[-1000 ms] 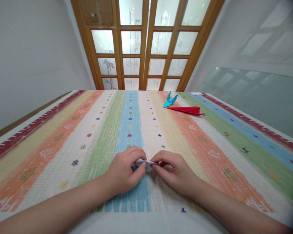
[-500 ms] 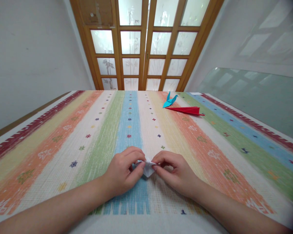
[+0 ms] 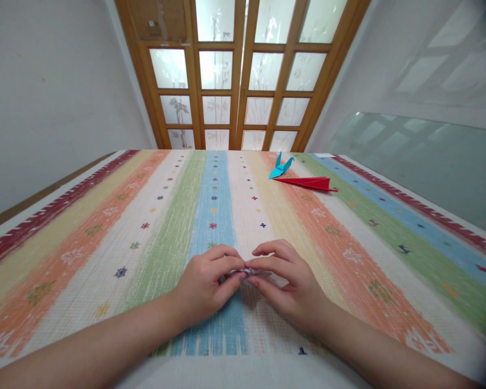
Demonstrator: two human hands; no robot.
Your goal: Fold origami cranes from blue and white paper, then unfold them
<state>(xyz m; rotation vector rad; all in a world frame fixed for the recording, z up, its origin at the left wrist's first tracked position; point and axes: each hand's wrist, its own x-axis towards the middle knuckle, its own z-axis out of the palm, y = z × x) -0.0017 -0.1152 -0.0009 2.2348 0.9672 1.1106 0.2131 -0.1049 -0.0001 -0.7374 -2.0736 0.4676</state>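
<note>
My left hand [image 3: 204, 283] and my right hand [image 3: 288, 283] meet fingertip to fingertip over a small folded white paper piece [image 3: 245, 272], pinching it between thumbs and forefingers just above the striped tablecloth [image 3: 146, 237]. Most of the paper is hidden by my fingers; only a thin pale edge shows between them.
A blue paper crane [image 3: 281, 167] stands at the far side of the table, right of centre, with a flat red folded paper [image 3: 310, 183] lying beside it. Behind the table are wooden doors with frosted glass panes [image 3: 235, 75]. A glass sheet [image 3: 421, 156] leans at the right.
The white paper stood out as a small pointed shape between my hands; now my fingers have closed in over it and it is nearly flattened and hidden. My right hand shifted slightly left.
</note>
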